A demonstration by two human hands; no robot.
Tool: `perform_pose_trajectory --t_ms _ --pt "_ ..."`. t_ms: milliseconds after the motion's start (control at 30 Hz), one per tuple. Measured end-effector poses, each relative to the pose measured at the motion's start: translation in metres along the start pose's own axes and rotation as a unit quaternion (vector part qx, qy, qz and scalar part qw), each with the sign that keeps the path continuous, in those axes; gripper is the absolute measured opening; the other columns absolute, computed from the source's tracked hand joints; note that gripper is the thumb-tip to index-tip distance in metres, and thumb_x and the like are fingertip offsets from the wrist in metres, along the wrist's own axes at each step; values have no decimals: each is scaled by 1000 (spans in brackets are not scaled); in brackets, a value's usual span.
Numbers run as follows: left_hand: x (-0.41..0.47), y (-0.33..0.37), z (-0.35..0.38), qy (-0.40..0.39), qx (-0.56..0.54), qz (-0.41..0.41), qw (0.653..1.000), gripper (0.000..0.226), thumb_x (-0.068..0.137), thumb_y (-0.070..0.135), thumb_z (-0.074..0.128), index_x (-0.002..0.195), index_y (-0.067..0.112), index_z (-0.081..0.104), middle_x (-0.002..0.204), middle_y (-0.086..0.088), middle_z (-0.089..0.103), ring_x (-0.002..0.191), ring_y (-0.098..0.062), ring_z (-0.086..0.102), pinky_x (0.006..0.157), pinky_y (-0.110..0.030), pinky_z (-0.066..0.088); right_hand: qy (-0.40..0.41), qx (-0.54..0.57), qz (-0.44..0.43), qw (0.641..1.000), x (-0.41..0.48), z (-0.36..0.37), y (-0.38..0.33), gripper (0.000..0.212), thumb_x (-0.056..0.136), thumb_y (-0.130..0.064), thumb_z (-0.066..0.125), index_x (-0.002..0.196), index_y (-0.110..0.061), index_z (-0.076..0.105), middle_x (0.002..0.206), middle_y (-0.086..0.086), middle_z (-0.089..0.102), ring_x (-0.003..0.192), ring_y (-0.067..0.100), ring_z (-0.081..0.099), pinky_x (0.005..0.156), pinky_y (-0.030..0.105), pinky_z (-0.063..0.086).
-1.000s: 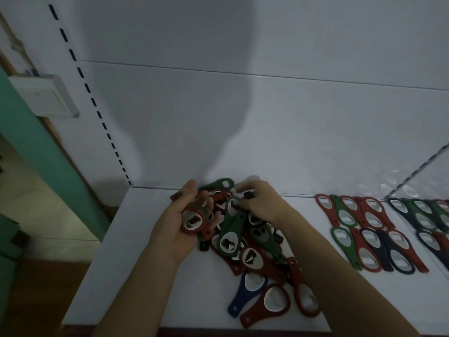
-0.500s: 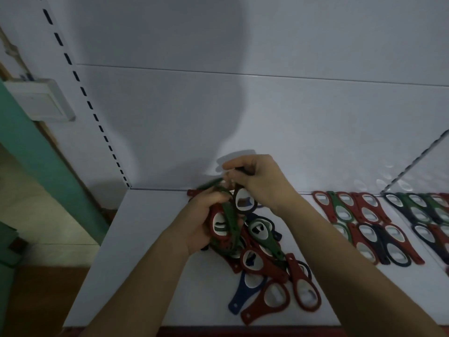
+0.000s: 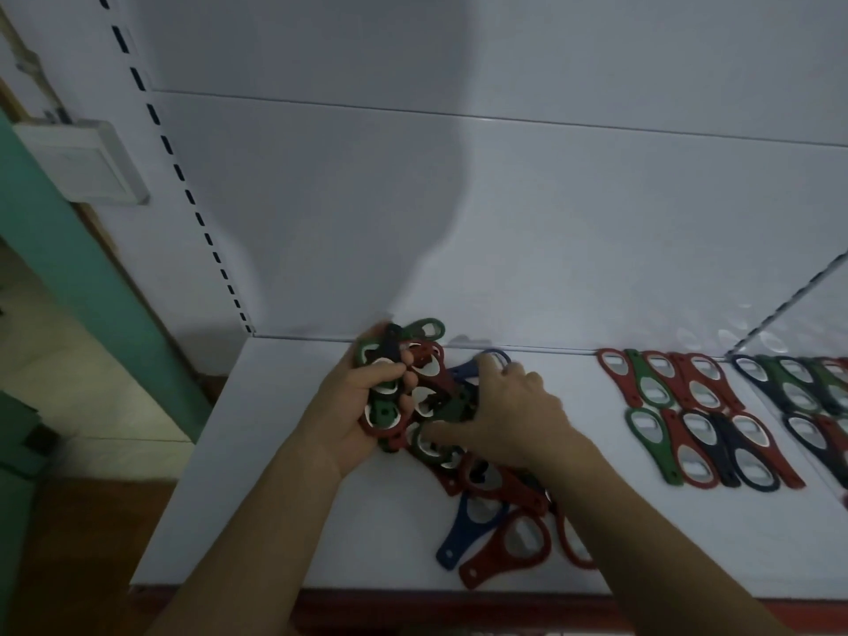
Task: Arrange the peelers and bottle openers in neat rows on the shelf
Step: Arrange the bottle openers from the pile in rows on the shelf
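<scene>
So the white shelf (image 3: 293,498) is the whole stage here. Over on the right side there are two neat rows (image 3: 702,415) of bottle openers already laid down, red, green and dark blue, touching side by side. Left of middle there's a messy pile (image 3: 500,507) of the same openers lying across each other. I can't pick out any peelers, everything looks like an opener to me.

The right hand (image 3: 509,415) lies palm down on the pile with its fingers reaching toward a blue opener (image 3: 472,369) at the back. Can't tell if it's actually pinching it or just touching. The left hand (image 3: 358,406) has its fingers clenched round a bunch (image 3: 413,383) of openers, held just above the left edge of the pile.

My read: this is the gathering step, collecting loose ones into one hand before laying them out. Next move probably needs one opener pulled free without dragging the tangle, then the bunch carried to the rows and lined up the same way round.

Room-wise: a plain white back panel (image 3: 504,199) behind the shelf, a green frame (image 3: 69,268) off to the left, a slotted upright (image 3: 183,185) at the shelf's left corner, and a small white box (image 3: 87,162) on the wall. Light's pretty dim
</scene>
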State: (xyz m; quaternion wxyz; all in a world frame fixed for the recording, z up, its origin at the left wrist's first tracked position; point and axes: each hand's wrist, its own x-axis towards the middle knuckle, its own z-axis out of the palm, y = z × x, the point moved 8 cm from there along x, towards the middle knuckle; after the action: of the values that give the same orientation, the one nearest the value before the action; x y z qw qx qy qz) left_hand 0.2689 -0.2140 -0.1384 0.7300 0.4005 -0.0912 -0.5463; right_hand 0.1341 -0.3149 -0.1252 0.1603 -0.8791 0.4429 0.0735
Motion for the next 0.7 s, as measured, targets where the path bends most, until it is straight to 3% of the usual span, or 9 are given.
perform_pose_trajectory --t_ms 67,133,233,300,400,567,700 --pt "-2 0 -2 5 -13 1 1000 67 75 -2 67 139 19 61 91 -11 67 73 -20 63 55 -27 54 -10 -37 0 999 1 13 1 112 49 -95 58 135 -28 35 126 6 47 112 26 48 91 46 50" --pt "-5 -2 3 -9 -43 -9 999 70 74 5 67 142 19 58 90 -11 65 73 -21 62 57 -29 53 -12 52 5 999 9 8 9 106 46 -86 71 128 -26 42 116 1 53 102 21 54 85 39 54" --pt "-6 -4 4 -22 -66 -13 997 63 78 13 61 141 17 58 90 -12 62 71 -23 61 58 -31 53 -49 157 -9 986 23 1 19 65 57 -56 90 105 -24 60 96 -7 67 84 11 65 69 26 56" --pt "-6 -7 5 -21 -62 -17 998 60 80 12 60 139 18 59 91 -13 63 71 -24 62 59 -32 54 -56 209 -30 976 31 -1 22 36 66 -40 90 91 -25 69 85 -7 73 78 11 69 68 26 57" --pt "-6 -10 9 -26 -58 -25 998 54 80 4 58 131 23 63 93 -12 63 74 -23 62 62 -34 55 -79 306 -44 948 36 -1 31 18 77 -25 85 91 -19 74 83 -3 77 77 14 73 72 30 60" --pt "-3 -16 16 -17 -63 -40 997 36 78 5 60 113 13 66 88 -7 62 71 -19 60 62 -32 55 -70 427 -45 900 30 -16 50 10 90 -23 75 100 -20 73 92 -9 78 87 9 72 72 22 51" --pt "4 -27 30 -15 -27 -52 998 26 83 22 75 105 10 75 93 -12 67 79 -21 66 70 -32 56 -66 549 -99 828 15 -42 37 33 85 -29 79 112 -13 72 106 4 77 91 16 72 73 27 52"
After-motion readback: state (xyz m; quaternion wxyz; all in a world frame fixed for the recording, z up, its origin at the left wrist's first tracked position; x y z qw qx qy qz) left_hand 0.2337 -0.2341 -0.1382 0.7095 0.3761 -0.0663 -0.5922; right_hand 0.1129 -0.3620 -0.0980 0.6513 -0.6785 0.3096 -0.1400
